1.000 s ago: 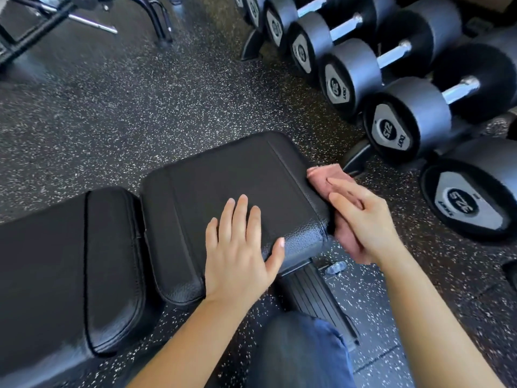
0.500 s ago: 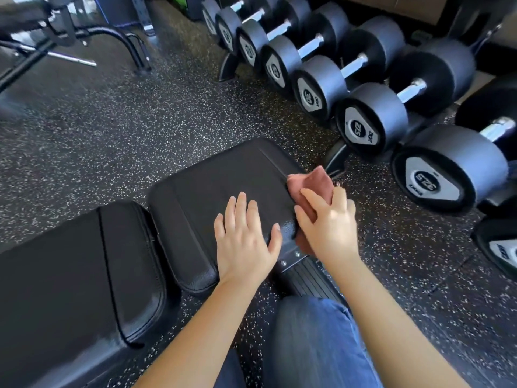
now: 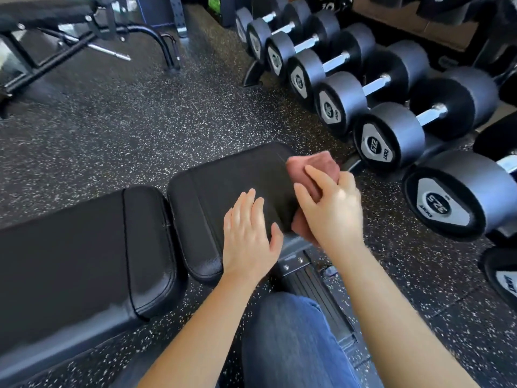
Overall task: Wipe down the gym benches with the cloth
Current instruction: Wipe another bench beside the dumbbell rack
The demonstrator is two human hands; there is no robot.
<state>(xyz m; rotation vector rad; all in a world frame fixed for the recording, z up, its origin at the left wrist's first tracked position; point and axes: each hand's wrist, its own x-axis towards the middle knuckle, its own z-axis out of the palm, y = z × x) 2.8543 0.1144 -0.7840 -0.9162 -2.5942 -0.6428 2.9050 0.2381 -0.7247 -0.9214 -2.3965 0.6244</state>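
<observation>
left hand (image 3: 249, 236) flat on seat pad (image 3: 223, 186) — likely steadying | right hand (image 3: 333, 211) grips cloth (image 3: 310, 163) at pad's 3 o'clock edge; wiping there

to the right of and beyond the right hand (image 3: 333, 214) we see a row of at least 6 dumbbells (image 3: 340, 103) lying side by side, with dark heads, grey end plates and bright metal handles. black rubber floor (image 3: 140, 130) flecked with white spreads beyond the left hand (image 3: 249, 236). far past that hand a black tubular frame (image 3: 156, 37) stands on it. nearer us than the 2 hands, a blue denim leg (image 3: 293, 345) shows.
</observation>
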